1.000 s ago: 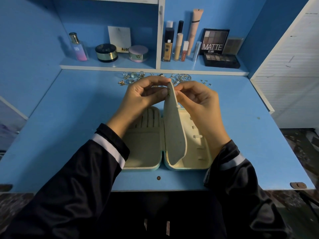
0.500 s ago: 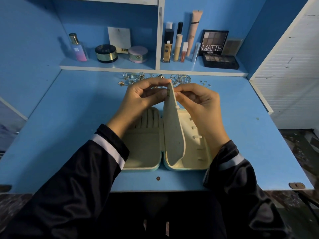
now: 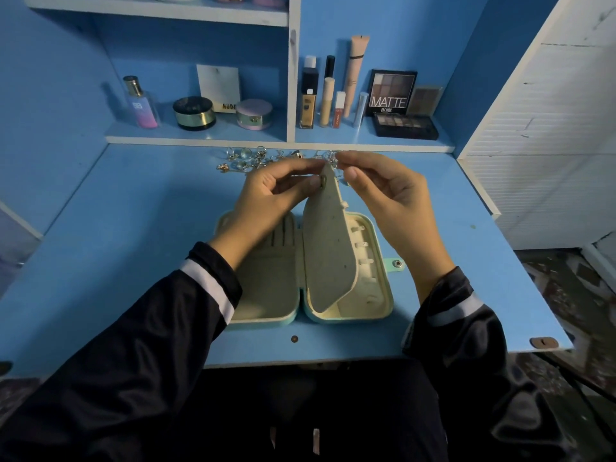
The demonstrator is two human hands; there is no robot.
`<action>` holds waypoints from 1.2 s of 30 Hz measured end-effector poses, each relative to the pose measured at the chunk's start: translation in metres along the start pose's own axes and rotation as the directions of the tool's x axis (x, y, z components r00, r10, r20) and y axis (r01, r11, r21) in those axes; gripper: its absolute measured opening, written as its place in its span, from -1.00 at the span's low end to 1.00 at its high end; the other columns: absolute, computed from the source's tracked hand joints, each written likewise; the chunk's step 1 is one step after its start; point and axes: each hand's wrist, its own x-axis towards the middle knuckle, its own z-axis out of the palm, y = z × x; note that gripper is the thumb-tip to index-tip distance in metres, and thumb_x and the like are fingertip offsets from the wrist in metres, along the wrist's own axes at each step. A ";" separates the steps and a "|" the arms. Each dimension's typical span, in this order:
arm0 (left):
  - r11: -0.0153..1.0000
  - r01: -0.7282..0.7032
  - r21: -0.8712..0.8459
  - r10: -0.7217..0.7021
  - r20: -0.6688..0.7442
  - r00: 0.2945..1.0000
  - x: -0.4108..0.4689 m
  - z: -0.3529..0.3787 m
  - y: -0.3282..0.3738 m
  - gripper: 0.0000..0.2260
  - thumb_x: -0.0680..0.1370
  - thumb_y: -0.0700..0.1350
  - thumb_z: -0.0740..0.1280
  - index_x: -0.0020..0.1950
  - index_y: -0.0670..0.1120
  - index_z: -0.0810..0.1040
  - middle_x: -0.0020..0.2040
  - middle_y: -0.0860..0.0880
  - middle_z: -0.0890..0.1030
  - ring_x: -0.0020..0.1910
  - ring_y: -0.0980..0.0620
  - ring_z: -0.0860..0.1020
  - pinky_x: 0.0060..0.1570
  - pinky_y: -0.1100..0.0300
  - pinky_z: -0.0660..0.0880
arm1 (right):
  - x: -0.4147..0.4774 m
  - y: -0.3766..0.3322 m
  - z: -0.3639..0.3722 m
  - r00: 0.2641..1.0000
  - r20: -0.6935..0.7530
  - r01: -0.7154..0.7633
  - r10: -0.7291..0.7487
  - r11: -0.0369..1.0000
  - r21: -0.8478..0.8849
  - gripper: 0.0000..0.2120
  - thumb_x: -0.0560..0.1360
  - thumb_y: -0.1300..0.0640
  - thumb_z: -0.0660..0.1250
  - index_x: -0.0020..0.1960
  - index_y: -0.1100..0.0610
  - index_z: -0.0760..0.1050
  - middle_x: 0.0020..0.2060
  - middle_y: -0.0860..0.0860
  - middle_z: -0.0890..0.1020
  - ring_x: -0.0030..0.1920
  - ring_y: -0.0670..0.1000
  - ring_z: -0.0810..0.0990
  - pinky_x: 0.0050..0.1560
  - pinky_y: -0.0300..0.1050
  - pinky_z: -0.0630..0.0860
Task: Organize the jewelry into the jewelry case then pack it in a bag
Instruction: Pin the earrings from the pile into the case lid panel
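A mint-green jewelry case (image 3: 373, 311) with cream lining lies open on the blue desk. Its cream middle flap (image 3: 328, 248) stands upright between the two halves. My left hand (image 3: 273, 198) pinches the top of the flap by its small snap. Just right of the flap's tip, my right hand (image 3: 386, 195) pinches a small silvery piece of jewelry (image 3: 335, 161). A scatter of rings and earrings (image 3: 253, 158) lies on the desk behind my hands, partly hidden by them.
A low shelf at the back holds a perfume bottle (image 3: 140, 103), two round compacts (image 3: 194, 113), upright makeup tubes (image 3: 328, 101) and an eyeshadow palette (image 3: 405, 125). A white slatted panel (image 3: 540, 135) bounds the right. The desk's front edge (image 3: 300, 360) runs near my lap.
My right hand has lifted away from the flap's right face and now pinches a small silvery piece near its tip. The left hand keeps hold of the flap.
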 end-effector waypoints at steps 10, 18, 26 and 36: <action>0.978 0.017 0.209 -0.041 0.113 0.993 0.004 0.021 -0.006 -0.70 0.50 -0.23 0.44 0.19 0.03 0.58 0.10 0.09 0.65 0.10 0.16 0.63 0.17 0.27 0.51 | -0.018 0.016 -0.032 0.991 0.004 -0.129 0.131 0.981 -0.148 -0.74 0.56 0.16 0.34 0.22 0.18 0.58 0.11 -0.04 0.66 0.15 -0.17 0.60 0.15 -0.32 0.47; 0.879 -0.067 0.472 -0.067 0.261 0.963 0.016 0.025 -0.017 -0.74 0.49 -0.13 0.49 0.16 0.08 0.64 0.11 0.06 0.66 0.08 0.14 0.62 0.24 0.22 0.49 | -0.034 0.037 -0.047 0.971 -0.013 -0.236 0.239 0.944 -0.231 -0.74 0.58 0.17 0.31 0.25 0.18 0.57 0.05 0.01 0.69 0.02 -0.14 0.59 0.11 -0.23 0.51; 0.771 -0.156 0.618 -0.086 0.343 0.935 0.017 0.025 -0.020 -0.76 0.52 -0.10 0.46 0.18 -0.02 0.67 0.12 0.09 0.65 0.13 0.22 0.56 0.26 0.36 0.39 | -0.040 0.053 -0.048 0.969 -0.026 -0.235 0.246 0.884 -0.404 -0.76 0.57 0.13 0.32 0.23 0.11 0.59 0.10 -0.05 0.67 0.08 -0.14 0.62 0.22 -0.05 0.54; 0.667 -0.274 0.693 -0.072 0.426 0.902 0.024 0.022 -0.027 -0.79 0.56 -0.04 0.40 0.18 0.01 0.68 0.19 0.11 0.60 0.16 0.15 0.54 0.29 0.15 0.42 | -0.035 0.058 -0.052 0.986 0.060 -0.091 0.154 0.808 -0.582 -0.79 0.58 0.13 0.31 0.18 0.11 0.61 0.06 -0.04 0.66 -0.04 -0.08 0.64 0.08 -0.23 0.53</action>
